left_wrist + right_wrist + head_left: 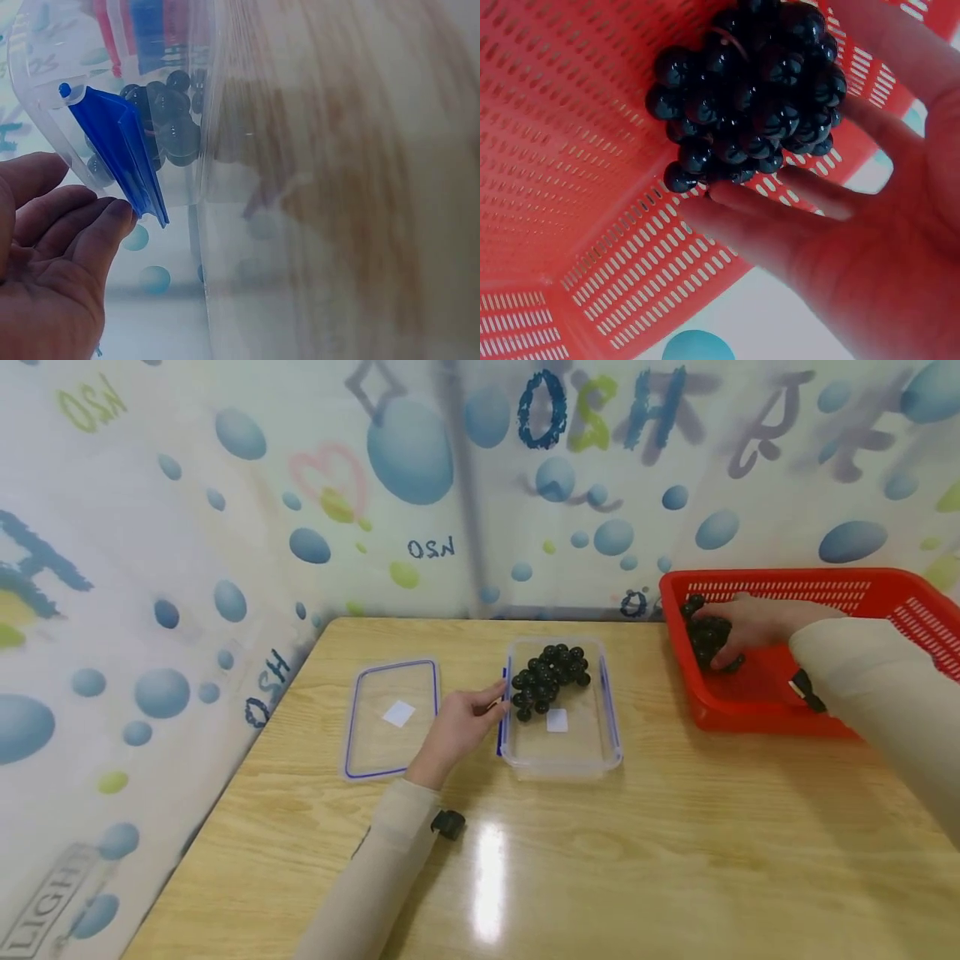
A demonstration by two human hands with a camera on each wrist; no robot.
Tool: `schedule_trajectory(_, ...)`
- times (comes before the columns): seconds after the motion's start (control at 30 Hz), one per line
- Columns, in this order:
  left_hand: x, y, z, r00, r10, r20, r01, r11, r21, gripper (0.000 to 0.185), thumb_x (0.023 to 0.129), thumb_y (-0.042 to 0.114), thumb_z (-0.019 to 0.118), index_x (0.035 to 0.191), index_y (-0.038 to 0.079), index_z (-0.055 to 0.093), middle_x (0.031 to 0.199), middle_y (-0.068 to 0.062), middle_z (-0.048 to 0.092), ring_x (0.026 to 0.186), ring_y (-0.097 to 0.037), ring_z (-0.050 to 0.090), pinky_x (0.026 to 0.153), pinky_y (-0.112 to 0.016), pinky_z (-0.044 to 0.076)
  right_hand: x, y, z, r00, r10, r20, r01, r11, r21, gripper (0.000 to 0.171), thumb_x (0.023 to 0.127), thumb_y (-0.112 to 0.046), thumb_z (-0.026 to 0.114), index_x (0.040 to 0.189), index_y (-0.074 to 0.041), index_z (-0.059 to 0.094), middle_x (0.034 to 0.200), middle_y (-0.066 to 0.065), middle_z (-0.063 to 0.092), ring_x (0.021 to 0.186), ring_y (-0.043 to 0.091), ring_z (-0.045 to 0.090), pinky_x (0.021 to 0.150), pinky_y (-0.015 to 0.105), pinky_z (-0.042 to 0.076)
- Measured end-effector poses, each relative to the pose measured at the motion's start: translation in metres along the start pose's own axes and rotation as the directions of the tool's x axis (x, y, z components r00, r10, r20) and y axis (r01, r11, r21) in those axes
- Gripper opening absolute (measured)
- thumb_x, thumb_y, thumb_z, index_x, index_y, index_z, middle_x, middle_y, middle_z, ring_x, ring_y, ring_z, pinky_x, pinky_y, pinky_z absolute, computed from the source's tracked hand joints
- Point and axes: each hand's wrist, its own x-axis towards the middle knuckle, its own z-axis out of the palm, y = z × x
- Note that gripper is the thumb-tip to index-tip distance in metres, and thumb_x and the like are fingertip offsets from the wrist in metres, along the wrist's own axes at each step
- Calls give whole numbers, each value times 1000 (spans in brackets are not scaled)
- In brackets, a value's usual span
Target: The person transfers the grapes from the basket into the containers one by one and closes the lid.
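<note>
With the left hand (461,722) resting open-fingered against the blue clip (124,154) of the clear tub (561,752) on the table (600,860), the right hand (738,627) should cup its curled fingers fully under the black bead cluster (750,90) in the red basket (757,706) before lifting.

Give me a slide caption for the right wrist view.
Right hand grips a cluster of black beads inside the red basket.
</note>
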Motion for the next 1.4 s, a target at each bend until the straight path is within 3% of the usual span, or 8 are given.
schedule_trajectory(0.17,-3,0,0,1000,-5,-3,5,1000,20,39,98,20,64,136,13,58,140,0,53,120,-22,57,88,-27,53,3,-1,4,991,16,129,-20,999,26,85,79,-27,84,143,4,39,131,40,34,114,55,33,90,66,44)
schedule_trajectory(0.3,-4,-2,1,1000,-2,0,2,1000,26,38,98,21,64,135,13,58,139,0,53,120,-21,57,84,-25,54,8,-5,8,988,39,148,-46,998,45,82,78,-21,85,142,1,39,128,39,26,112,55,32,90,64,46)
schedule_trajectory(0.43,-6,-3,5,1000,-6,6,6,1000,13,38,98,21,64,135,11,59,139,0,54,120,-21,58,81,-25,55,13,-8,14,992,66,112,-74,995,69,85,77,-14,85,143,2,34,130,40,16,112,58,27,89,66,46)
schedule_trajectory(0.6,-7,1,9,1000,-15,12,15,1000,3,37,99,21,63,135,13,59,139,2,53,121,-20,56,86,-25,53,16,-4,19,997,69,22,-70,996,46,82,76,-9,83,140,5,34,127,41,16,109,58,29,85,65,47)
schedule_trajectory(0.77,-6,7,10,1000,-16,15,15,1000,13,38,99,22,62,136,14,58,140,2,52,117,-19,59,72,-26,54,12,4,17,999,37,-28,-37,999,23,60,74,-1,79,126,1,48,114,33,27,100,53,38,71,52,55)
schedule_trajectory(0.97,-5,10,8,1000,-6,15,5,1000,20,38,99,22,62,136,13,57,139,3,52,120,-18,57,77,-24,53,4,13,10,994,-14,-110,10,999,-41,38,73,2,78,101,-5,54,102,25,37,93,45,43,63,42,54)
schedule_trajectory(1.2,-6,8,4,1000,5,2,-5,999,34,38,99,22,62,136,12,57,140,0,53,109,-19,62,65,-28,50,-7,14,-5,985,-5,-173,-5,998,-55,39,80,-3,77,110,-6,52,108,30,35,91,48,47,68,53,57)
schedule_trajectory(1.4,-4,6,1,1000,-19,-13,20,999,48,38,99,23,63,136,15,58,139,1,53,117,-19,59,75,-27,53,-20,8,-20,966,-17,-258,3,999,-53,38,86,-7,72,116,-6,49,118,35,30,90,52,49,74,61,53)
